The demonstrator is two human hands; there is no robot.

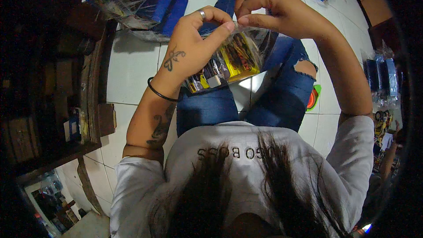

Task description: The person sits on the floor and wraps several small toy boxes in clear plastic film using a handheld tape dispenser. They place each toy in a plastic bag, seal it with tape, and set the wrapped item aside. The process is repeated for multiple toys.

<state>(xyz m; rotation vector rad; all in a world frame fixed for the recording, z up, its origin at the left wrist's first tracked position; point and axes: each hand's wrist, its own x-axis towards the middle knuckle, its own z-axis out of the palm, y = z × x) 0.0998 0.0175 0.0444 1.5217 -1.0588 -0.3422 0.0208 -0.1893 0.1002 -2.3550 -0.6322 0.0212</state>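
Observation:
A clear plastic packet [238,57] with yellow, black and white printed pieces inside hangs above my thighs. My left hand [198,39], with a ring and a black wrist band, pinches the packet's upper edge between thumb and forefinger. Close beside it, my right hand [275,13] has its thumb and fingers pressed together at the same edge. The fingertips of both hands nearly meet there. Just what the right fingertips grip is too small to make out. A dark blue panel [277,53] shows at the packet's right side, below my right hand.
Blue packs in clear plastic [163,6] lie on the tiled floor at the far left. A dark wooden cabinet [94,101] runs along the left. A green and red round object [313,98] sits beside my right leg. More wrapped blue packs [381,77] and a cardboard box [375,6] are at right.

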